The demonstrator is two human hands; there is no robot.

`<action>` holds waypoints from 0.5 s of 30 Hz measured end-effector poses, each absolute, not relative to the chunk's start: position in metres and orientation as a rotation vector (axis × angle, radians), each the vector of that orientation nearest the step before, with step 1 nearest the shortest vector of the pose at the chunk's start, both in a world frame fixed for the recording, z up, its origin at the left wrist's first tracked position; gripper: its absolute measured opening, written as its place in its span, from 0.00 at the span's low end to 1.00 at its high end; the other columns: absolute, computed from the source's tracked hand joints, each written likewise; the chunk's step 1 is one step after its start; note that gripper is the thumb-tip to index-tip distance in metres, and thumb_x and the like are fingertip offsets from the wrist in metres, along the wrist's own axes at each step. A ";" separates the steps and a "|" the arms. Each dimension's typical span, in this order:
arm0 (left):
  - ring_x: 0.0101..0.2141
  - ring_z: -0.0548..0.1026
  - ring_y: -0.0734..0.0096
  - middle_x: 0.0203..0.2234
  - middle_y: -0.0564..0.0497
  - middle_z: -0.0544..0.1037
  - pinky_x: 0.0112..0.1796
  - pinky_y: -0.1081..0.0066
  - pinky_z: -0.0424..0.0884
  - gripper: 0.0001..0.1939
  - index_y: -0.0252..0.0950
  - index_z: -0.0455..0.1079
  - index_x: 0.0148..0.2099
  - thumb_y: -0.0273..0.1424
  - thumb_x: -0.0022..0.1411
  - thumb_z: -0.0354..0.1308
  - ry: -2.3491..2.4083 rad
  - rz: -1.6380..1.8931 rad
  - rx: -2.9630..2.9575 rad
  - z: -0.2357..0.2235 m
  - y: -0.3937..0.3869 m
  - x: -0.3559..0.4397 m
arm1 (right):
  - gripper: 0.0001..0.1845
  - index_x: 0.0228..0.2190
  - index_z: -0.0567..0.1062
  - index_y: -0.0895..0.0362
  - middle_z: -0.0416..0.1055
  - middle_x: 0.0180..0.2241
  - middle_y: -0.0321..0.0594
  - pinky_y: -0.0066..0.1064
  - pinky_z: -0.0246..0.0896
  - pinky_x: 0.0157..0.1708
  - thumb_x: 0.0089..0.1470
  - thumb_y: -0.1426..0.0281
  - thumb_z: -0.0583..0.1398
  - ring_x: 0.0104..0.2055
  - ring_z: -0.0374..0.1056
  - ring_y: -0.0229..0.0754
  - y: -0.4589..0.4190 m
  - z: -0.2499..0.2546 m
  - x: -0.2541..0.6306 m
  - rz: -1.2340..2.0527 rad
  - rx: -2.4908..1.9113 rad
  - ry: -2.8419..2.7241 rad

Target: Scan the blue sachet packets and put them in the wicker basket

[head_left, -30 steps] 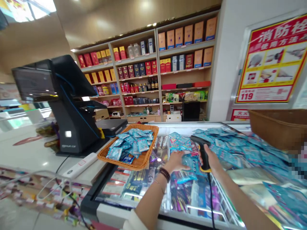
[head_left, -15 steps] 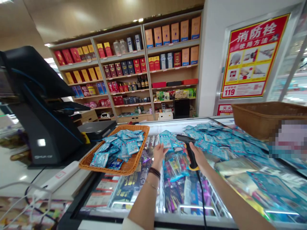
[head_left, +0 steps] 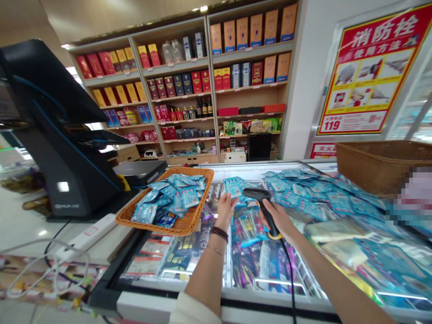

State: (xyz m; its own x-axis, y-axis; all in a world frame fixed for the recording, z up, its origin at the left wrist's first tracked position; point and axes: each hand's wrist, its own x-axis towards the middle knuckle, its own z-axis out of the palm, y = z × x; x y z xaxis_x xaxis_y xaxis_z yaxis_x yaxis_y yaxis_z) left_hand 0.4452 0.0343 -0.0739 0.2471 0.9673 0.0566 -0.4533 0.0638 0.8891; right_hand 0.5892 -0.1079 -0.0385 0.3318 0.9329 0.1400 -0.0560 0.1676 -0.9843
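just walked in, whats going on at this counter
A person's right hand grips a scanner, its head close beside a blue packet. The left hand has its fingers at that packet's near edge; whether they pinch it is hard to tell. A basket with similar packets sits to the left, and a loose pile lies to the right.

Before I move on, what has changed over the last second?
The left hand has moved left and forward, off the packets beside the scanner; its fingertips are now at the lower edge of a blue packet, though whether they grip it is unclear. The right hand still holds the scanner, and the wicker basket stays put.
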 end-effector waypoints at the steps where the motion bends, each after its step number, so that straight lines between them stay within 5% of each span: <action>1: 0.51 0.85 0.53 0.38 0.43 0.84 0.62 0.50 0.77 0.13 0.39 0.73 0.40 0.42 0.67 0.69 0.687 1.210 0.954 -0.073 0.034 0.446 | 0.41 0.31 0.72 0.53 0.68 0.18 0.30 0.28 0.54 0.10 0.39 0.29 0.68 0.12 0.59 0.34 -0.108 -0.038 0.589 0.895 -1.181 -0.980; 15: 0.42 0.85 0.60 0.31 0.48 0.81 0.58 0.57 0.80 0.12 0.40 0.73 0.37 0.41 0.69 0.67 0.672 1.265 0.929 -0.082 0.042 0.449 | 0.42 0.35 0.75 0.54 0.68 0.17 0.30 0.30 0.52 0.12 0.42 0.29 0.67 0.13 0.58 0.35 -0.116 -0.029 0.586 0.914 -1.218 -1.051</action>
